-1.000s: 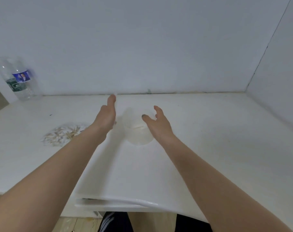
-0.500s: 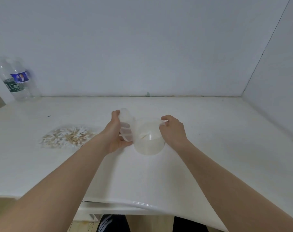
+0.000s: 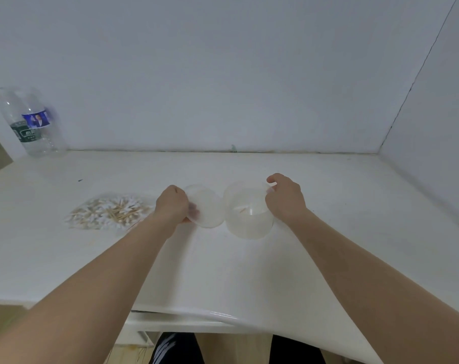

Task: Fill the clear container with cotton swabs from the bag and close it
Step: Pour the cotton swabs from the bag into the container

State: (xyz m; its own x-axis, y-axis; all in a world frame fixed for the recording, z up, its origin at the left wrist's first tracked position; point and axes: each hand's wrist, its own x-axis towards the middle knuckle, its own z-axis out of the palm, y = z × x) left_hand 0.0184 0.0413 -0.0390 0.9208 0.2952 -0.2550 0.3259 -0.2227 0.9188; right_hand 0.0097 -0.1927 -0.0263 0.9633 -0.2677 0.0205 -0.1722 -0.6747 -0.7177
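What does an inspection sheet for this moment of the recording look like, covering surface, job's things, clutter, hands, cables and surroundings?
Surface: white table, covering sheet curling up at the near edge.
Job's things: clear round plastic container open, a few swabs inside; its clear round lid off, to the container's left; clear bag of wooden-stemmed cotton swabs lying flat further left.
Clutter: clear plastic water bottle with a blue label at the far left corner.
Hands: left hand, grip shut on the lid's edge; right hand, grip shut on the container's rim.
Cables: nothing seen.
Surroundings: plain white walls behind and to the right.
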